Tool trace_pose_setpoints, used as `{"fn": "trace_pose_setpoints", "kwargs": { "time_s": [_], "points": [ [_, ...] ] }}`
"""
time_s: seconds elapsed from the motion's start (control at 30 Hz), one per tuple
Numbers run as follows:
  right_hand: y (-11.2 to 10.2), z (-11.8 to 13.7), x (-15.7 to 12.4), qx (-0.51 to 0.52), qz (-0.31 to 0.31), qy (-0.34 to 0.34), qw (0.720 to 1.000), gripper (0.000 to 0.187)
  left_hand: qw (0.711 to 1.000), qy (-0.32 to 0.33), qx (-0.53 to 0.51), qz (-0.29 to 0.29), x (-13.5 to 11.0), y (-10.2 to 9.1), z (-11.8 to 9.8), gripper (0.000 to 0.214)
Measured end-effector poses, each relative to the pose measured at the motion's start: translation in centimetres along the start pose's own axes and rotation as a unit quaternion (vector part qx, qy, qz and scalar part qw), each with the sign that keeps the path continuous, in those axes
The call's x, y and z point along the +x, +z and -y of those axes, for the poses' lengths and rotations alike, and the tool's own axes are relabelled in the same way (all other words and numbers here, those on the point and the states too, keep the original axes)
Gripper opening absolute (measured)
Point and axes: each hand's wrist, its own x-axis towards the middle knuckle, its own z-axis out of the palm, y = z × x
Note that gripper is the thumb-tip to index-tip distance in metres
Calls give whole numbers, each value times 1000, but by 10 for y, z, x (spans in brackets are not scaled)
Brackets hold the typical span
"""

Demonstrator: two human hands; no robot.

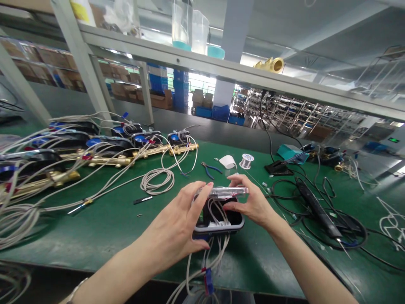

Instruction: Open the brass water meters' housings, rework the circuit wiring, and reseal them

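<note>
Pinching the right end of a clear cover point(226, 193) between thumb and fingers, the right hand point(253, 202) is raised over the far side of an open black case point(218, 231), as I see from my distant place. The left hand point(179, 219) is curved around the left side of this case. Its fingers reach up to the left end of the cover, and its thumb is spread lower, at the near side of the case. I cannot tell if this hand grips the case or only leans on it.

So the case lies between the two hands, near the middle of the green table point(110, 236), with the grey rim facing up. The cover stands above its far edge, nearly edge-on to me. Inside the case I see pale wires point(217, 211) which bend up toward the cover. More cables point(221, 249) go out from the near side, and a blue tag point(209, 282) hangs among them.

Farther than the hands I find blue-handled pliers point(210, 170) and a spool of wire point(247, 161). To the left lie a coil of cable point(157, 181) and, beyond it, a group of brass pipes point(110, 161) with cables. To the right a black soldering iron point(316, 207) lies well apart from the right hand.
</note>
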Motion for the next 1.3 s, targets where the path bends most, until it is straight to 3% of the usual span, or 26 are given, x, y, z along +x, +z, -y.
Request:
{"fn": "trace_pose_setpoints", "kwargs": {
  "time_s": [0.17,0.37,0.63,0.73,0.9,1.1,1.3],
  "points": [
    [12,-5,0,39,-10,67,997,70,998,44,49,-7,-11,4,-1,133],
    [15,-12,1,123,71,152,978,50,997,58,42,-25,-15,7,-4,97],
    [1,6,-11,169,132,151,965,45,999,39,-2,-34,-10,7,-5,83],
    [-2,8,-31,140,78,168,973,49,999,33,-16,-34,-10,6,-4,83],
    [7,9,-58,24,-88,159,983,45,999,29,-22,-30,-8,6,-3,82],
    [20,9,-46,55,-93,142,984,25,999,32,-14,-28,-9,5,-3,81],
    [23,4,-33,-32,-138,137,980,13,999,33,-7,-31,-8,5,-5,80]
  ]
}}
